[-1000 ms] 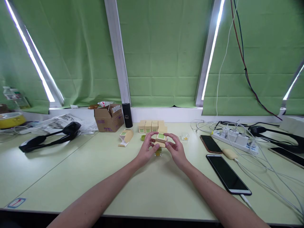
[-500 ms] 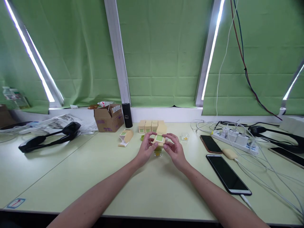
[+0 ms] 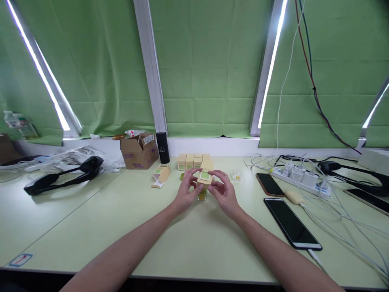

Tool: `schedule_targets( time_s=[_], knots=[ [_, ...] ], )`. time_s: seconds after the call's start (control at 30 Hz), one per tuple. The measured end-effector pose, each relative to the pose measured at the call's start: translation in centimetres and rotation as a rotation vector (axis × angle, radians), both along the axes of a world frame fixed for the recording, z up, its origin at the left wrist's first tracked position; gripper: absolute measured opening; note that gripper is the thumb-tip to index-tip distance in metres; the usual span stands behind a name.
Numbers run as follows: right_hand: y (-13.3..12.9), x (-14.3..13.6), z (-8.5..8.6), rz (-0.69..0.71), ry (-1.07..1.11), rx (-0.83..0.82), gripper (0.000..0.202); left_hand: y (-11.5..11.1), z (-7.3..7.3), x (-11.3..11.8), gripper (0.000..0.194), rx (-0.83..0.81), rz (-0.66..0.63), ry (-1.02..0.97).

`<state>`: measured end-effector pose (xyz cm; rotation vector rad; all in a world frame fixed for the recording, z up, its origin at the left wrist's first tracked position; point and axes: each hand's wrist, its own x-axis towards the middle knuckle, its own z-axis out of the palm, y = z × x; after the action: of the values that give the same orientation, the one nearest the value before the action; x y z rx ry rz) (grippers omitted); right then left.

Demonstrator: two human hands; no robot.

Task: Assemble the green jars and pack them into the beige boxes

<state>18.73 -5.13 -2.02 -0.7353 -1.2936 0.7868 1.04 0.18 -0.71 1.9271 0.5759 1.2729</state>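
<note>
Between my hands is a small kraft cardboard box (image 3: 204,178) with a green window, its flap raised at the back. My left hand (image 3: 187,191) grips its left side, thumb at the front and fingers behind. On the opposite side my right hand (image 3: 224,192) holds it with thumb and fingertips. Directly below the box a small clear glass jar (image 3: 202,195) with yellow-green contents stands on the table, its upper part hidden by the box. A green item (image 3: 182,176) shows partly behind my left hand. An opened flat kraft box (image 3: 161,176) lies to the left.
Several closed kraft boxes (image 3: 190,161) stand in a row behind. A small clear container (image 3: 236,175) sits to the right. Phones (image 3: 291,223), a power strip (image 3: 299,178) and loose cables occupy the right side. A carton (image 3: 138,154) and black cylinder (image 3: 163,148) are back left.
The held box has tilted a little, so more of its front side shows and its top looks flatter. Both hands stay nearly in place around it.
</note>
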Motion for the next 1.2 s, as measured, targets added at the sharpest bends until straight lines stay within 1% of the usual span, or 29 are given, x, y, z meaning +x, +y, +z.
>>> schedule_targets(
  time_s=[0.13, 0.53, 0.8, 0.93, 1.07, 1.2],
  knots=[
    [0.02, -0.01, -0.09, -0.024, -0.01, -0.003, 0.048, -0.09, 0.13, 0.13, 0.042, 0.014, 0.034, 0.013],
    [0.21, 0.01, -0.33, -0.025, -0.012, 0.007, 0.046, -0.18, 0.1, 0.27, 0.04, 0.057, 0.111, 0.023],
    [0.51, -0.11, -0.51, -0.045, -0.015, 0.005, 0.037, -0.28, 0.18, 0.43, 0.033, 0.091, 0.149, 0.006],
    [0.59, -0.14, -0.56, -0.059, -0.017, -0.002, 0.036, -0.29, 0.02, 0.47, 0.033, 0.102, 0.158, 0.026],
    [0.54, -0.1, -0.59, -0.058, -0.04, -0.004, 0.042, -0.3, -0.05, 0.32, 0.035, 0.195, 0.19, 0.091],
    [0.2, -0.12, -0.36, -0.075, -0.092, 0.025, 0.045, -0.35, -0.08, 0.12, 0.042, 0.327, 0.259, 0.158]
  ],
)
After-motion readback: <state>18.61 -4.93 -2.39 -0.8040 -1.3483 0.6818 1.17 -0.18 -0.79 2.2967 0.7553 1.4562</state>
